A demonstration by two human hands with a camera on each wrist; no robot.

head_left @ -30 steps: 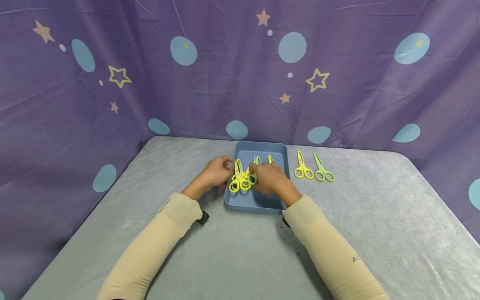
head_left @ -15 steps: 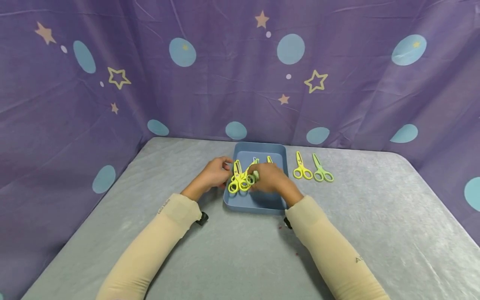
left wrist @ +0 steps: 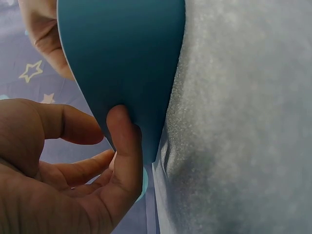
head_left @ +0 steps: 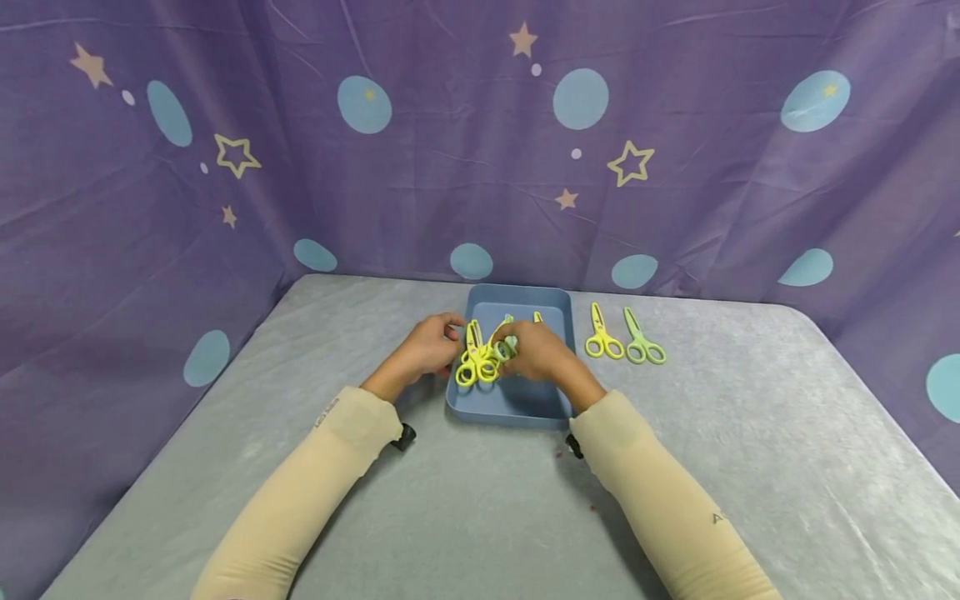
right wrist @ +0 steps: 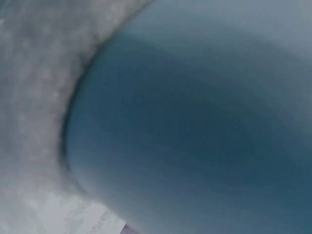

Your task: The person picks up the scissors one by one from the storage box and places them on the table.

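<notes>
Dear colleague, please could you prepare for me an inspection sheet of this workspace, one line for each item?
Surface: grey table, lightly creased at the right.
Job's things: blue tray with yellow scissors and green scissors, partly hidden, so not counted; one more yellow pair and one more green pair lie on the table, right of the tray.
Clutter: small red specks by the right sleeve.
Hands: left hand holds the tray's left wall; right hand is inside, fingers curled at the green scissors.
Cables: nothing seen.
Surroundings: purple curtain with stars and blue ovals.
</notes>
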